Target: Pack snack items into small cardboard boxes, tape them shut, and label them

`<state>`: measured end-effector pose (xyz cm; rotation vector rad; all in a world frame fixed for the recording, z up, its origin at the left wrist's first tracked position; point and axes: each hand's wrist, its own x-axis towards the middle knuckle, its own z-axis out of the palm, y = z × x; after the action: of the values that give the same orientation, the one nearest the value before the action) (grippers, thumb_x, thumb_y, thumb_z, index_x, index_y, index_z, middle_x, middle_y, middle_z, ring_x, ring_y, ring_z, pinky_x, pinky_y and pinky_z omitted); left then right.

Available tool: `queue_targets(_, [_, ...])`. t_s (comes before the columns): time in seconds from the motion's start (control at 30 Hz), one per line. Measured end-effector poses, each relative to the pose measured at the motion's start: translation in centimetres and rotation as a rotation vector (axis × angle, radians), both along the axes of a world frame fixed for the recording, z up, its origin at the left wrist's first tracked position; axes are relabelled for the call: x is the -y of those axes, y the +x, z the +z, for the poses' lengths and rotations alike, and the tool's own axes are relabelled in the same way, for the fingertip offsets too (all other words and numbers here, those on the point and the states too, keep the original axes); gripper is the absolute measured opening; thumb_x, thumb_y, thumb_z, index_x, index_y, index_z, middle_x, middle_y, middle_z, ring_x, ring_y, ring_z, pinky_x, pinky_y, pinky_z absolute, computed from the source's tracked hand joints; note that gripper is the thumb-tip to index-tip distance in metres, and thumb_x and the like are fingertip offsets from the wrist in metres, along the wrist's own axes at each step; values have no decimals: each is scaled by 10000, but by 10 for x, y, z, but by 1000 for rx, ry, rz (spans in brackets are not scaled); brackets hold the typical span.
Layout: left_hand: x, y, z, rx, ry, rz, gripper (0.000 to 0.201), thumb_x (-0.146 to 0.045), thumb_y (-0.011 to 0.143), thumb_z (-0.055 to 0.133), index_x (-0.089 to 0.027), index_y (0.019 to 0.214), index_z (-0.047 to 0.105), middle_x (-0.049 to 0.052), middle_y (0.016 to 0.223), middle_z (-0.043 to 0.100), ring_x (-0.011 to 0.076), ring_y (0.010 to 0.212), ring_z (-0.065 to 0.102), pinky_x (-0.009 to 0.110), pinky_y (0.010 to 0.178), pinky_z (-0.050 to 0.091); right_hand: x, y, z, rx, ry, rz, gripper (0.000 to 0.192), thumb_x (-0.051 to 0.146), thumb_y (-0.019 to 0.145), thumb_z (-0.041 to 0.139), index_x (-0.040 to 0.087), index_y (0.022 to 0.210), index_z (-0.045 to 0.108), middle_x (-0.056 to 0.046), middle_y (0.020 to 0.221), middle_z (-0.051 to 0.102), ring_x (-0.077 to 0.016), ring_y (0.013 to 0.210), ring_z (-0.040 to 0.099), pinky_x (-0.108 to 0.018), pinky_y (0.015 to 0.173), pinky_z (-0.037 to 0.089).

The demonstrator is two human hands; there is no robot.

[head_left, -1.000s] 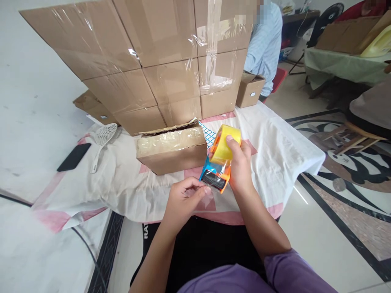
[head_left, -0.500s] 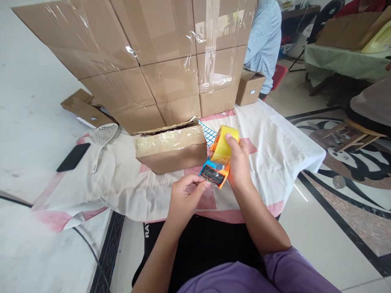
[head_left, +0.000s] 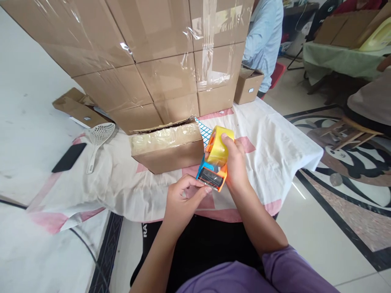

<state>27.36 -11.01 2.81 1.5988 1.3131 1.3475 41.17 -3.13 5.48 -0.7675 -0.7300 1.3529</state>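
Observation:
My right hand (head_left: pixel 236 162) is wrapped round a tape dispenser (head_left: pixel 210 176) with an orange and blue frame, its thumb resting on the yellow tape roll (head_left: pixel 220 147). At the dispenser's toothed front edge, the thumb and fingers of my left hand (head_left: pixel 185 199) pinch together; clear tape seems to lie between them, though it is hard to see. Just beyond the hands stands a small cardboard box (head_left: pixel 168 154) with clear tape across its top and a raised flap edge at the back. Beside it lies a blue net-patterned piece (head_left: pixel 204 131), partly hidden by the roll.
A tall wall of taped cardboard (head_left: pixel 165 77) rises behind the box. On the cloth-covered table (head_left: pixel 269 138) lie a white slotted ladle (head_left: pixel 100 136) and a black phone-like slab (head_left: pixel 69 157). Another small box (head_left: pixel 249 86) stands at right, near a person in a blue shirt (head_left: pixel 264 40).
The whole view has shifted slightly. My left fingers keep their pinch at the dispenser's edge, and the dispenser has tilted a little in my right hand.

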Motion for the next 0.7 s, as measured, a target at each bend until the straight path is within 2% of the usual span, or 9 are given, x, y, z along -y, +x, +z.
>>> queue_targets(0.23, [1,4,2,-35,29,31,100,-239,818,750,-212,742,691,-27,728,707,121,695,641,229,668,501,1,1,-2,-29,-10,0,242,458,849,681,220,861,642,-25,707,693,-234,686,701,-352,627,596])
queue_targets(0.47, [2,2,5,-10,10,-2,107,-235,753,796,-210,727,694,-18,703,717,138,676,653,251,674,516,2,0,-3,-28,-7,-13,274,495,855,665,225,894,642,-35,752,700,-236,693,700,-360,616,597])
queue_targets(0.7, [5,4,5,-123,74,42,115,-210,780,776,-211,733,671,-24,732,690,132,713,635,256,710,498,2,1,-3,-41,-9,1,298,514,839,680,224,891,636,-43,761,699,-248,734,704,-372,637,605])
